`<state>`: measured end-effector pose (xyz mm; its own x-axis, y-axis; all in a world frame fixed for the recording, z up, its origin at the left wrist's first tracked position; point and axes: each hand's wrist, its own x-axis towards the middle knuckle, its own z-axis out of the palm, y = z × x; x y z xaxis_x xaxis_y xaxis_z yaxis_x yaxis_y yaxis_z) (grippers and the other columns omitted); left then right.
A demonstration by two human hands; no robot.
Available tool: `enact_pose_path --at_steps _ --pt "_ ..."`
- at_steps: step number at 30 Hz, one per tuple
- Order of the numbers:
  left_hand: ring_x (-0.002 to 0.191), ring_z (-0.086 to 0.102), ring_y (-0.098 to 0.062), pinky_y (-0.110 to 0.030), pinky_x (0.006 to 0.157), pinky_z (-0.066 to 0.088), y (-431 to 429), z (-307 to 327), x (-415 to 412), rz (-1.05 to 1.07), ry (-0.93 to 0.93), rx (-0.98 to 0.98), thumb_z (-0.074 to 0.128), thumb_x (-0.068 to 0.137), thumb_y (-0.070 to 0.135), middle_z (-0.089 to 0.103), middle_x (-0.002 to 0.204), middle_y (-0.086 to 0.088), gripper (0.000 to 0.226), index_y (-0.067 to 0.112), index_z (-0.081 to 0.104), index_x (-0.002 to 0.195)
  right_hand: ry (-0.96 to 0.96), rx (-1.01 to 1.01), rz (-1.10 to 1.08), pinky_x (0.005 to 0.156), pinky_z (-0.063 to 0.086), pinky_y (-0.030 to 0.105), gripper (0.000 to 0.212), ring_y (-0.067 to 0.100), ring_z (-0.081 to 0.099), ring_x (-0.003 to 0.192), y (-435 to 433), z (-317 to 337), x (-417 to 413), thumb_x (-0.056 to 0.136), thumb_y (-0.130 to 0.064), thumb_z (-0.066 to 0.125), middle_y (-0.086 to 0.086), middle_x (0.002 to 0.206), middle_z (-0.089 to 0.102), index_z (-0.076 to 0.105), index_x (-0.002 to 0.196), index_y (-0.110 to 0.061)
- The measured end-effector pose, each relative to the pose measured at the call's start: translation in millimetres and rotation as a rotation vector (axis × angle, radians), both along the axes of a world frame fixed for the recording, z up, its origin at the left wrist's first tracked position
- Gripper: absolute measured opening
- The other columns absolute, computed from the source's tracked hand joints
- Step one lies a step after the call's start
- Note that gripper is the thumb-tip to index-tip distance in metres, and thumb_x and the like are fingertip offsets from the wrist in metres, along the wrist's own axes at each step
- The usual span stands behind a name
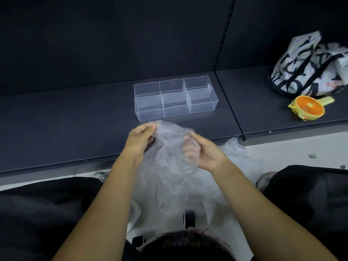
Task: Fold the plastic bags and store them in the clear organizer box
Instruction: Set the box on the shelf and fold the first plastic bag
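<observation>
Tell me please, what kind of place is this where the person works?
Probably a shop or storeroom, though that is uncertain. The dark shelf has a slotted upright rail as on retail shelving, with a bare dark back panel, and it stands low over a pale floor.

Dark shelf (75,125), matte, split by a seam right of centre. On the left section stood the clear organizer box (176,97), six compartments in two rows of three, all empty. On the right section, near the back, a black-and-white patterned bag (308,66) slumped; just in front of it lay a yellow-and-orange handheld fan (308,107), face up.
</observation>
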<state>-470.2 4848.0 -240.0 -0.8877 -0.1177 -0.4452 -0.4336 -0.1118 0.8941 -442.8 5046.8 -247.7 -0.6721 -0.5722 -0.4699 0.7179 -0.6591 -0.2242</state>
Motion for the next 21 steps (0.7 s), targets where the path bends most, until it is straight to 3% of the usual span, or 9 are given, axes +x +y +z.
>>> enact_pose_path --at_steps 2,4,9,12,15,18,20,21 --pt "0.086 0.067 -0.012 -0.023 0.08 0.052 -3 -2 -4 0.067 0.031 0.029 0.063 0.091 0.022 0.074 0.086 0.003 0.014 0.023 0.073 0.081 0.048 0.135 -0.183 0.065 0.036 0.019 0.005 0.007 0.044 0.055 25 2 -9 0.079 -0.021 0.066 -0.007 0.064 0.052 0.066 0.083 -0.017" --pt "0.086 0.066 -0.011 -0.023 0.081 0.052 -4 -5 -7 0.107 0.049 0.039 0.063 0.092 0.02 0.074 0.085 0.006 0.012 0.022 0.072 0.084 0.05 0.239 -0.361 0.063 0.038 0.018 0.001 0.005 0.047 0.055 52 5 -17 0.084 -0.02 0.063 -0.009 0.061 0.052 0.064 0.084 -0.021" --pt "0.091 0.068 -0.013 -0.021 0.075 0.052 -7 -17 -18 0.188 -0.003 0.05 0.061 0.093 0.022 0.074 0.091 0.004 0.012 0.023 0.072 0.088 -0.008 0.331 -0.672 0.062 0.036 0.018 0.009 0.005 0.048 0.052 107 10 -34 0.093 -0.019 0.059 -0.007 0.063 0.057 0.06 0.084 -0.018" --pt "0.097 0.067 -0.018 -0.026 0.082 0.053 -8 -30 -31 0.205 -0.101 0.008 0.06 0.094 0.025 0.071 0.101 -0.003 0.01 0.02 0.069 0.093 0.041 0.69 -0.434 0.066 0.047 0.021 0.009 0.005 0.057 0.056 106 -1 -44 0.093 -0.011 0.059 -0.002 0.074 0.064 0.061 0.098 -0.018" --pt "0.093 0.065 -0.019 -0.03 0.087 0.053 -9 -44 -42 0.236 -0.216 -0.031 0.059 0.094 0.025 0.068 0.101 -0.006 0.011 0.018 0.065 0.089 0.27 1.16 0.037 0.086 0.045 0.028 0.048 0.015 0.061 0.091 83 -24 -50 0.087 0.001 0.063 0.002 0.101 0.059 0.052 0.131 -0.017" --pt "0.079 0.061 -0.015 -0.025 0.073 0.053 -14 -60 -50 0.269 -0.274 -0.048 0.057 0.093 0.02 0.065 0.095 -0.005 0.012 0.017 0.062 0.082 0.498 1.393 0.244 0.09 0.044 0.03 0.078 0.02 0.053 0.109 59 -41 -59 0.078 -0.007 0.077 0.002 0.115 0.048 0.039 0.143 -0.024" --pt "0.072 0.06 -0.014 -0.023 0.062 0.05 -17 -68 -53 0.268 -0.295 -0.058 0.057 0.092 0.018 0.064 0.089 -0.004 0.013 0.016 0.062 0.081 0.623 1.534 0.272 0.1 0.042 0.032 0.074 0.018 0.048 0.113 47 -51 -70 0.075 -0.015 0.081 0.004 0.12 0.04 0.046 0.139 -0.026" --pt "0.071 0.061 -0.014 -0.022 0.059 0.049 -19 -71 -54 0.268 -0.301 -0.056 0.057 0.092 0.018 0.065 0.086 -0.003 0.013 0.016 0.062 0.081 0.664 1.597 0.255 0.102 0.04 0.032 0.062 0.019 0.048 0.111 43 -54 -76 0.074 -0.017 0.081 0.005 0.119 0.042 0.055 0.13 -0.024"
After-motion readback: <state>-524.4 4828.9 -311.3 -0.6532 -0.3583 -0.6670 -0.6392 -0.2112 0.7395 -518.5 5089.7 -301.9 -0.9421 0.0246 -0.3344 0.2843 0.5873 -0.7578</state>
